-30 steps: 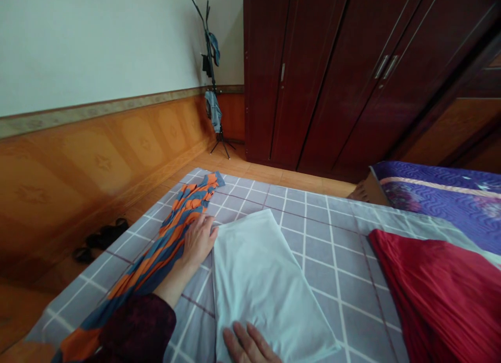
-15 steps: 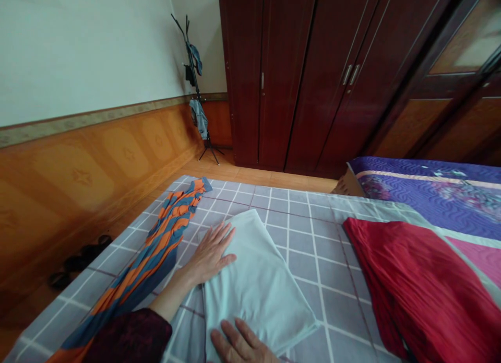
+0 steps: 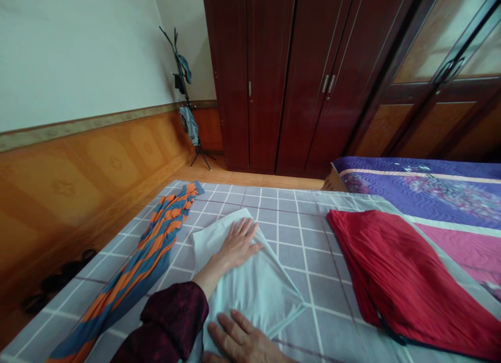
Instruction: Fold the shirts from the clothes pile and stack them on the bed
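A pale mint-white folded garment (image 3: 250, 290) lies flat on the grey checked bedsheet (image 3: 289, 237); its exact kind I cannot tell. My left hand (image 3: 239, 244) rests palm down on its upper part, fingers spread. Lower down, my right hand (image 3: 238, 338) is laid on the near part of the cloth with its fingers apart, and the frame's bottom edge cuts it off. Neither hand grips the cloth.
Left of the garment lies a bunched orange and blue striped cloth (image 3: 156, 243). A red folded cloth (image 3: 395, 269) is on the right. Beyond are a purple quilted bed (image 3: 430, 190), a dark red wardrobe (image 3: 270, 81) and a coat stand (image 3: 186, 91).
My left hand has slid right across the garment, from its left edge to its upper right part. My right hand stays near the bottom. The view has turned slightly right.
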A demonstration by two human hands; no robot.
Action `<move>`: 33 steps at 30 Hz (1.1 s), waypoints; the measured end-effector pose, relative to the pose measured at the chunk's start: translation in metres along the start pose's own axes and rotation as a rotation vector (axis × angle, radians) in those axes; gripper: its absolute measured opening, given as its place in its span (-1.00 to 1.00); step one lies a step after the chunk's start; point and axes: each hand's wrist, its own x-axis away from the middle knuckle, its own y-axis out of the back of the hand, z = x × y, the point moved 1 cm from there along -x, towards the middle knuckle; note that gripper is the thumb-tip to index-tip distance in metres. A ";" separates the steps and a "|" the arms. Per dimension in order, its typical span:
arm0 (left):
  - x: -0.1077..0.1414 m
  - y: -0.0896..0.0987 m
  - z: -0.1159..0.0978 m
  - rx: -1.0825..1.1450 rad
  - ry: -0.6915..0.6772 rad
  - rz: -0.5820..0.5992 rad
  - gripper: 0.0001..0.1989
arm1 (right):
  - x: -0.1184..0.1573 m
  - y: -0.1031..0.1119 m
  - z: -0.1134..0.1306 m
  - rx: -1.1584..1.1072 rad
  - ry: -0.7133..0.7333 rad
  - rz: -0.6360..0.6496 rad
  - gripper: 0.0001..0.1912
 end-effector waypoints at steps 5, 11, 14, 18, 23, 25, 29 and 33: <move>-0.009 -0.016 0.014 -0.002 -0.012 -0.068 -0.30 | 0.001 0.001 0.002 -0.008 -0.026 -0.004 -0.63; -0.003 -0.015 0.003 0.024 -0.077 -0.020 -0.29 | 0.004 -0.005 0.006 0.015 -0.029 0.011 -0.64; 0.002 -0.012 -0.005 0.042 -0.185 0.032 -0.36 | 0.004 -0.012 0.009 -0.028 -0.024 0.020 -0.68; 0.007 -0.008 -0.014 0.057 -0.227 0.085 -0.33 | -0.001 -0.020 0.012 -0.162 -0.074 0.010 -0.68; 0.012 -0.006 -0.022 0.092 -0.284 0.096 -0.28 | -0.004 -0.007 0.005 -0.312 -0.208 -0.099 -0.72; 0.012 -0.008 -0.022 0.089 -0.297 0.094 -0.32 | -0.004 0.009 -0.003 -0.329 -0.282 -0.109 -0.78; 0.008 -0.014 -0.020 0.046 -0.291 0.048 -0.44 | -0.006 0.039 -0.028 -0.286 -0.469 -0.020 -0.63; 0.008 -0.017 -0.017 0.007 -0.320 0.071 -0.49 | 0.003 0.041 -0.052 -0.097 -0.645 0.047 -0.41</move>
